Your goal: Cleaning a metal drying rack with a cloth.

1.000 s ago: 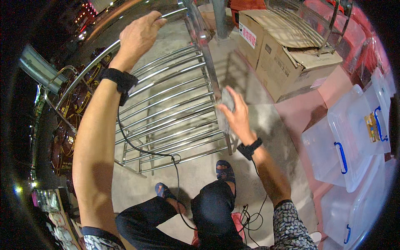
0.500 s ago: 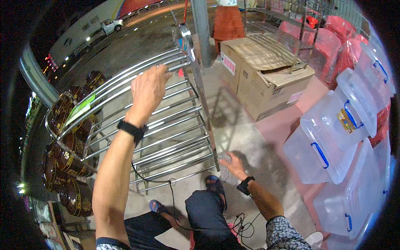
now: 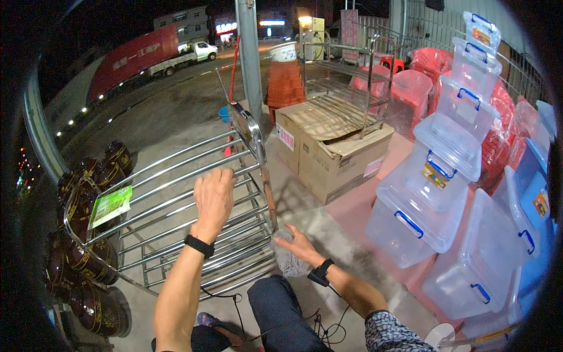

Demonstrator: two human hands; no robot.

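A shiny metal rack (image 3: 176, 214) of parallel tubes stands tilted in front of me, with a green printed card (image 3: 111, 206) on its left side. My left hand (image 3: 214, 199) is closed round one of the rack's upper rails, palm down. Low beside the rack's right post, my right hand (image 3: 298, 245) holds a crumpled piece of clear plastic wrap (image 3: 288, 261). Its thumb and fingertips are partly hidden by the plastic. Each wrist wears a black band. Below the rack, my bent knee (image 3: 270, 305) shows, and a thin black cable (image 3: 237, 300) hangs near it.
Dark glazed jars (image 3: 94, 258) crowd the left. A cardboard box (image 3: 334, 155) and stacked orange pots (image 3: 285, 85) stand beyond the rack. Clear lidded storage boxes (image 3: 419, 214) pile up at right, before wrapped red chairs (image 3: 410, 91). A grey post (image 3: 249, 58) rises near the road.
My view has tipped up, showing more of the street and the box stack. My right hand, with the plastic, is nearer the rack's right post. My left hand stays on the rack.
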